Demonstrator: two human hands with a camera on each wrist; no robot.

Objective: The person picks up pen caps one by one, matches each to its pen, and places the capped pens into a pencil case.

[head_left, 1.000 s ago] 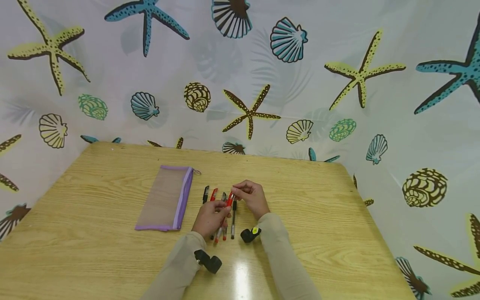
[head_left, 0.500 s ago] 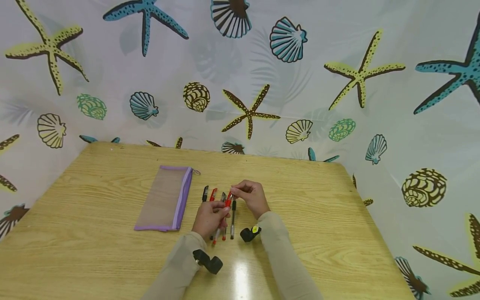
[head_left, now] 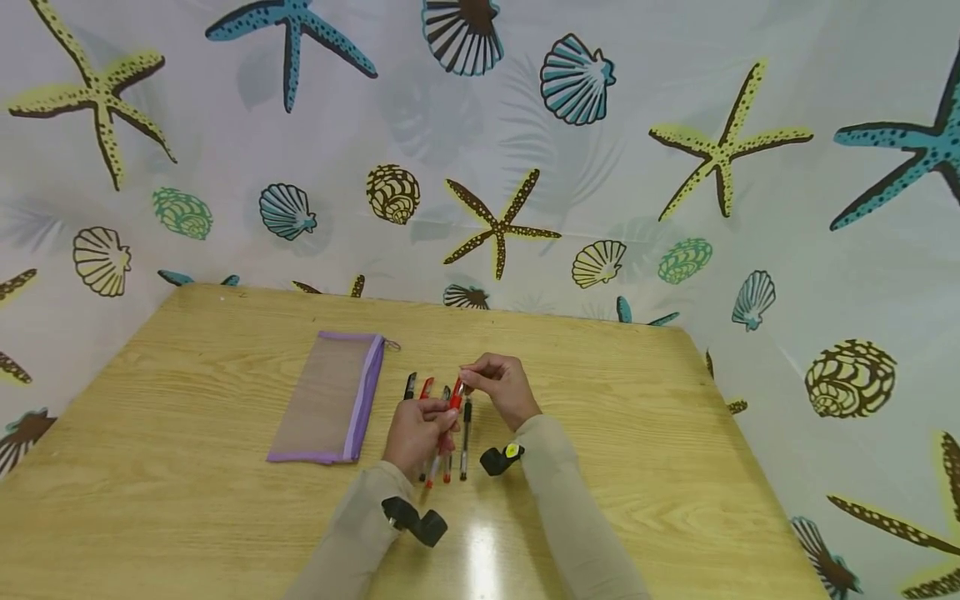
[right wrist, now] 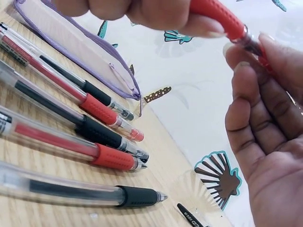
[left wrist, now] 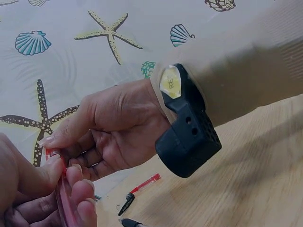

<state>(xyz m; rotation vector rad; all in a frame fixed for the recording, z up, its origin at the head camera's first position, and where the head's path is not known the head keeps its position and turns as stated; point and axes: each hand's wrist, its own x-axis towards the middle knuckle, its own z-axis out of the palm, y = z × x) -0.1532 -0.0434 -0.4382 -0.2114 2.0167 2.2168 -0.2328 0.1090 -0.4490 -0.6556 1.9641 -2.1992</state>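
Held up over the row of pens is a red gel pen [right wrist: 220,16]. My left hand [head_left: 415,435] grips it around the barrel, its fingers curled. At the pen's tip end, my right hand [head_left: 505,388] pinches a small red part that looks like its cap [right wrist: 266,63], partly hidden by the fingertips. Below lie several pens side by side, among them a black pen [right wrist: 139,196] and a red pen [right wrist: 116,157], both with bare tips. A black pen cap [left wrist: 126,204] lies on the table beyond them, near a red piece [left wrist: 147,182].
A mesh zip pouch with purple edging [head_left: 330,396] lies left of the pens on the wooden table [head_left: 637,467]. Behind the table hangs a cloth [head_left: 315,150] printed with starfish and shells.
Both hands keep their hold on the red pen and its end part. The right hand has shifted slightly up and left. The pens and pouch lie as before.
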